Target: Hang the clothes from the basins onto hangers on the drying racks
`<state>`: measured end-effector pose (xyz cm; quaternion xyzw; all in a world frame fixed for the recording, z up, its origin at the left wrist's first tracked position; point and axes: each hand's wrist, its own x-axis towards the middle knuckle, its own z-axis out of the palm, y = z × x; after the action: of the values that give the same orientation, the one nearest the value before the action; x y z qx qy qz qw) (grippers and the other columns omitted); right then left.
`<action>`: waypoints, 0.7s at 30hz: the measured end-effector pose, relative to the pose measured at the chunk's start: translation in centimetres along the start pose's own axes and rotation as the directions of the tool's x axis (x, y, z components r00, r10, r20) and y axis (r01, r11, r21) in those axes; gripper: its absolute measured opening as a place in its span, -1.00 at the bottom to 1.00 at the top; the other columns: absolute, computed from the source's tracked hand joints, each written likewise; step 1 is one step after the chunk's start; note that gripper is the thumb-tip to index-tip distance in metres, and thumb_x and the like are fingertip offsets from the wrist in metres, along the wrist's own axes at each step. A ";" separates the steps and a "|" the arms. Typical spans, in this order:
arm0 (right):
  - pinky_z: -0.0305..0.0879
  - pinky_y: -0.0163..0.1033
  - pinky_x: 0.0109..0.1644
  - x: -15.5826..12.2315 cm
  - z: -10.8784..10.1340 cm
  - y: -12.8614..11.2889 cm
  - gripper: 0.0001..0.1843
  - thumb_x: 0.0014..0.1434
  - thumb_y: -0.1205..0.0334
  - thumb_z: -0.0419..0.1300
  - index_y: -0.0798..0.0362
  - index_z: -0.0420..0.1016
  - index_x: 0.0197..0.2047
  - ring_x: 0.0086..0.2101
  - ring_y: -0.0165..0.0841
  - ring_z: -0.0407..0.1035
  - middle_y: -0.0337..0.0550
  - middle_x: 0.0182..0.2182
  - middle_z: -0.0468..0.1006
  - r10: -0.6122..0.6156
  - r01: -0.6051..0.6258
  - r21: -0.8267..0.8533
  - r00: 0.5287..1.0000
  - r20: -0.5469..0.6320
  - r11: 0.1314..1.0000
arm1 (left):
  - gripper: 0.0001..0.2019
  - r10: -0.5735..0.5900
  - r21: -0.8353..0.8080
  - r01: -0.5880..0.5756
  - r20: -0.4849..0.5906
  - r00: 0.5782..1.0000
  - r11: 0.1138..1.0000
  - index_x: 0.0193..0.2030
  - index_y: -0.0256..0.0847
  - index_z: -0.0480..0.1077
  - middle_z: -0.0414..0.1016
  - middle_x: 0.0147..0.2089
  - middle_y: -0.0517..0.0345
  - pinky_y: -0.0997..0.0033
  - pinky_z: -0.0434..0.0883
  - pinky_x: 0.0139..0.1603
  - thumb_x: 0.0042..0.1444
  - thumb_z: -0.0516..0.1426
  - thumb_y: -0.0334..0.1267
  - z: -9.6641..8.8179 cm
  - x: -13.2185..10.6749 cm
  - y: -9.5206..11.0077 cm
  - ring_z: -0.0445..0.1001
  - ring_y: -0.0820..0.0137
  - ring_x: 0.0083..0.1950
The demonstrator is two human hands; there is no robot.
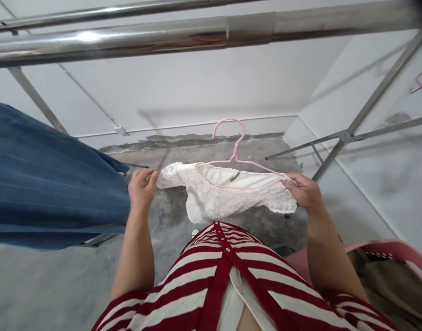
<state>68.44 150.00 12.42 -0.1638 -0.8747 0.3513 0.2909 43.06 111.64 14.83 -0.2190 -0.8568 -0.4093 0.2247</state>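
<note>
A white lace top [211, 197] hangs spread out in front of me on a pink hanger [236, 149], whose hook points up and is free of any rail. My left hand [141, 186] pinches the end of the top's left sleeve, holding it out sideways. At the other side, my right hand [303, 191] grips the top's right shoulder close to the hanger's end. The hanger's arms run into the neckline, partly hidden by the cloth. Whether the right fingers also clasp the hanger itself is hidden.
Metal rails [162, 39] of a drying rack cross above, with slanted legs [383, 85] at the right. A blue garment [52, 179] hangs at the left. A pink basket [386, 246] with dark cloth stands at the lower right. Another pink hanger [421, 85] shows at the right edge.
</note>
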 end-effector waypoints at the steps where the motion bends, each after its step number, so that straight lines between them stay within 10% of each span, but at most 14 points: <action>1: 0.30 -0.29 -0.31 0.2 0.3 -0.3 -0.76 0.10 0.08 0.15 0.05 0.51 -0.28 -0.39 -0.33 0.41 -0.18 -0.41 0.55 -0.011 0.011 -0.002 1.000 0.020 1.000 | -0.78 0.115 0.036 -0.114 -0.021 0.993 0.993 -0.24 -0.23 0.49 0.51 -0.20 0.04 0.31 0.38 -0.04 0.12 0.10 -0.16 0.2 -0.1 1.2 0.45 0.32 -0.12; 7: 0.30 -0.28 -0.25 2.2 1.7 -2.0 -0.74 0.14 0.06 0.11 0.06 0.50 -0.29 -0.35 -0.34 0.41 -0.17 -0.39 0.54 -0.136 0.126 0.075 0.980 0.143 0.989 | -0.81 0.526 -0.037 -0.526 0.136 0.840 0.850 -0.14 -0.20 0.45 0.50 -0.26 0.06 0.43 0.38 -0.17 0.16 0.10 -0.22 3.3 -1.3 7.5 0.45 0.38 -0.19; 13: 0.30 -0.24 -0.18 2.7 1.4 0.1 -0.67 0.03 0.07 0.23 0.04 0.50 -0.15 -0.25 -0.31 0.40 -0.14 -0.25 0.54 -0.069 0.048 0.105 0.975 0.211 0.993 | -0.88 0.411 -0.075 -0.407 0.032 0.911 0.910 -0.26 -0.19 0.47 0.35 -0.47 0.23 0.52 0.28 -0.38 0.16 0.10 -0.27 2.7 -1.9 7.3 0.33 0.50 -0.43; 21: 0.28 -0.30 -0.33 2.5 1.4 1.5 -0.67 0.09 0.03 0.13 0.10 0.53 -0.22 -0.41 -0.38 0.38 -0.17 -0.41 0.54 0.144 -0.175 0.192 0.976 0.164 0.966 | -0.82 0.394 -0.101 -0.382 0.160 0.905 0.919 -0.19 -0.12 0.51 0.34 -0.50 0.22 0.51 0.29 -0.41 0.13 0.12 -0.19 -1.3 -2.3 5.8 0.33 0.49 -0.46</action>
<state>65.78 151.57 11.54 -0.1762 -0.8370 0.4732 0.2109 48.40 113.48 17.76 -0.4280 -0.7982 -0.3641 0.2172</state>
